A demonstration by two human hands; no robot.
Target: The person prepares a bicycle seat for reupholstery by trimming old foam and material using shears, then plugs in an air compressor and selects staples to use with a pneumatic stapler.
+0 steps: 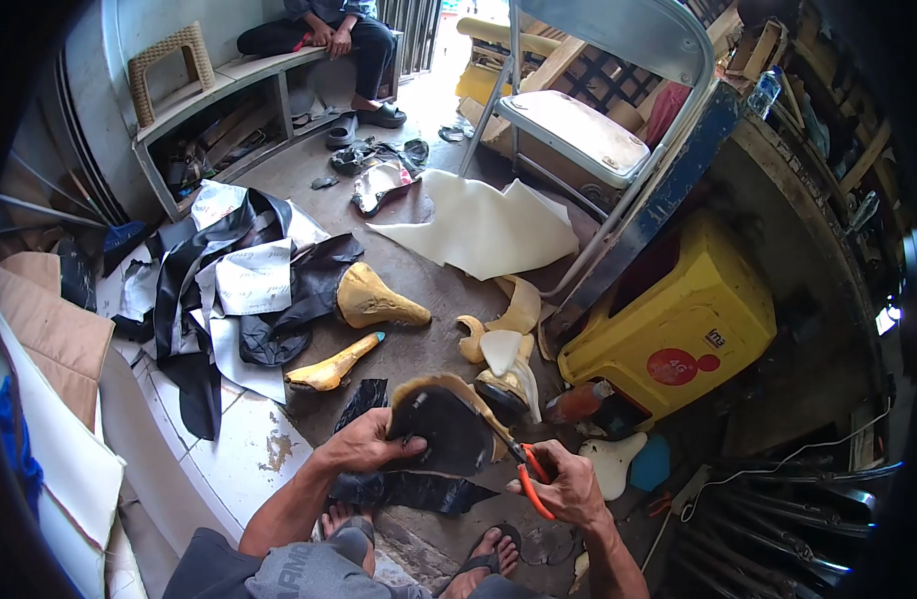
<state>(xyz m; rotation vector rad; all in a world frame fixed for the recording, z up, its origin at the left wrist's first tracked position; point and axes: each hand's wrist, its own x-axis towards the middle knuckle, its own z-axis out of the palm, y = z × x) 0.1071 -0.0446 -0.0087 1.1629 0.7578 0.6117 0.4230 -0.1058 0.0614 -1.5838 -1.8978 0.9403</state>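
My left hand (371,441) grips the near left edge of a bicycle saddle (441,431), its thumb on top. The saddle's black underside faces up, with yellowish foam along its rim. My right hand (568,486) is closed round orange-handled pliers (531,479). Their dark jaws reach the saddle's right rim; whether they bite on it I cannot tell. Beneath the saddle, black sheet material (409,491) lies on the floor. Beyond it are a yellow foam saddle (377,298) and a narrower yellow one (337,364) with a blue tip.
Black and white cover scraps (249,270) lie left, a cream foam sheet (478,222) ahead. A yellow plastic stool (678,309) lies on its side at right, near a bottle (578,401) and a metal folding chair (578,130). Another person (329,35) sits on the far bench.
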